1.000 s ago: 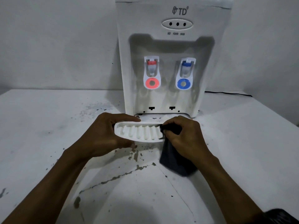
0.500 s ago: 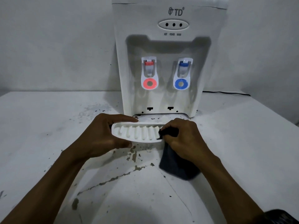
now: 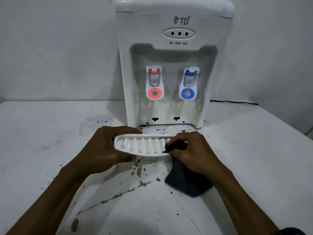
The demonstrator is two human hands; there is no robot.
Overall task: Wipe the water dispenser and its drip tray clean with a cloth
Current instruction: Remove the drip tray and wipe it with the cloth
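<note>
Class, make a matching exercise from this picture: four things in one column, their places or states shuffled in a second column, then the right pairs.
Things:
1 drip tray
2 dark cloth
3 red tap
4 blue tap

Places:
A gripped in the right hand
B on the water dispenser, left side
C held in the left hand, off the dispenser
D on the dispenser, right side

Pairs: 1-C; 2-A; 3-B; 4-D

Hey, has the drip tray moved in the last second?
No. The drip tray stays just in front of the water dispenser, as before; only the camera shifted.
</note>
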